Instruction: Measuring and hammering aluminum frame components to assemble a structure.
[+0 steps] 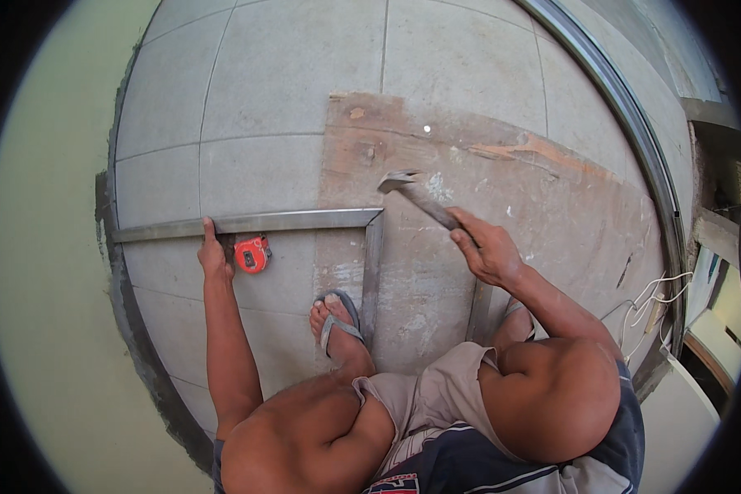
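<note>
Our left hand [215,257] grips a long silvery metal bar [296,221] across pale grey tiles [259,177], one digit over it, other fingers hidden; a rounded red tape measure [252,255] sits beside. Our right hand [492,249] closes around a grey-brown hammer [426,202]. We'd best steady the bar, fingers clear.

Smooth metal frame [305,220]; metal hammer head [398,179]; rough wooden board [502,230]; matt tiles [288,70].
</note>
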The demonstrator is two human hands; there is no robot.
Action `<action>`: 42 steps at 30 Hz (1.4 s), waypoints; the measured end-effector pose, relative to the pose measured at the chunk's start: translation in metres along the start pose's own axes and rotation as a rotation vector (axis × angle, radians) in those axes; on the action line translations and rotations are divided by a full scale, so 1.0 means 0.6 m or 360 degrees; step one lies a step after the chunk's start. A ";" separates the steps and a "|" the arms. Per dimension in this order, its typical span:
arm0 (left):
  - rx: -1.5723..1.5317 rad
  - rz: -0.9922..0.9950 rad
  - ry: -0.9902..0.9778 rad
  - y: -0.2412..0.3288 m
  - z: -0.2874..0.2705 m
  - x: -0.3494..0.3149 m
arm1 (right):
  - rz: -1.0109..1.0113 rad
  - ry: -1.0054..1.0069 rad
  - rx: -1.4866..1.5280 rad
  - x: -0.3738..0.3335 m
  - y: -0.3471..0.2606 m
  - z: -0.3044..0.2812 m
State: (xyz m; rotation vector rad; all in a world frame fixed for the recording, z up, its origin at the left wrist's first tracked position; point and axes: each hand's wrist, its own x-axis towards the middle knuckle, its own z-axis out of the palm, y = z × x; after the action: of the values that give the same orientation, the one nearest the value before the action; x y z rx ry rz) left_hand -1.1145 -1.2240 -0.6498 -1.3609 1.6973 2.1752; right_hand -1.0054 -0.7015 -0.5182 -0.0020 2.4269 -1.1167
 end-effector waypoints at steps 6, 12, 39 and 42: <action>0.0040 0.0008 0.0080 -0.013 0.027 -0.015 | 0.0066 0.0002 -0.0327 -0.014 0.069 0.039; 0.0100 0.0012 0.0120 -0.006 0.007 -0.002 | -0.0100 0.0241 -0.0212 -0.015 0.059 0.058; 0.0612 0.0020 0.0157 0.013 0.018 -0.021 | 0.0718 -0.0200 0.0680 0.050 0.011 -0.057; 0.0703 0.0073 0.0127 0.011 0.013 -0.014 | 0.0717 -0.0393 0.0549 0.055 -0.008 -0.054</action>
State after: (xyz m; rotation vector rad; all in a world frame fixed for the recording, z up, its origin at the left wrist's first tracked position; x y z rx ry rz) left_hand -1.1177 -1.2166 -0.6392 -1.3054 2.0910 1.6386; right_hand -1.0490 -0.6879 -0.5099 0.4648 1.8663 -1.2170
